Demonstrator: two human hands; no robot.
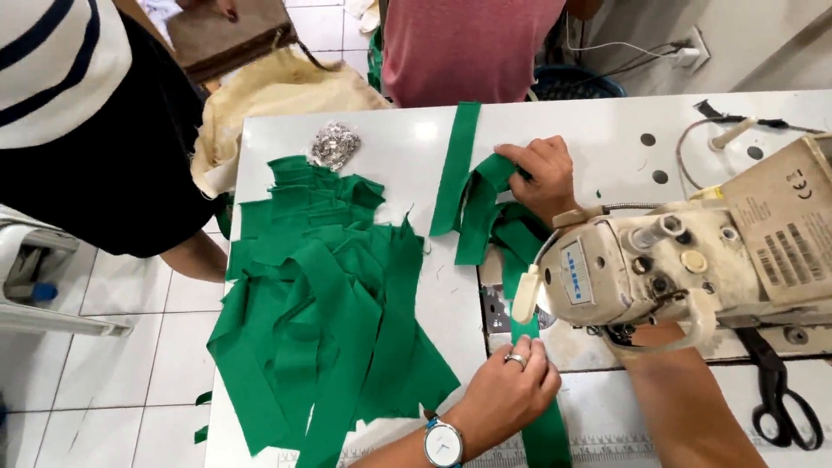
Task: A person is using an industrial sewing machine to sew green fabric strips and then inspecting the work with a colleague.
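Green fabric strip [537,429], likely soft and limp, best pinched near the edge: left hand [507,390] fingers clamp it, right hand [542,173] fingers grip its far folds beside the sewing machine [676,260].

White worktable [607,113] fills centre and right, surface glossy, bright glare patch toward 12 o'clock, round holes toward 1 o'clock. Floor [130,347] at 9 o'clock: pale square tiles, dark grout lines. Pale wall [763,35] at 1 o'clock, socket [691,48] with white cable plugged in. Dark round basket [576,82] at 12 o'clock behind table. Tan cloth heap [277,87] and brown cushion [230,35] at 11 o'clock. Grey chair frame [52,321] at 9 o'clock. Light even, bright.
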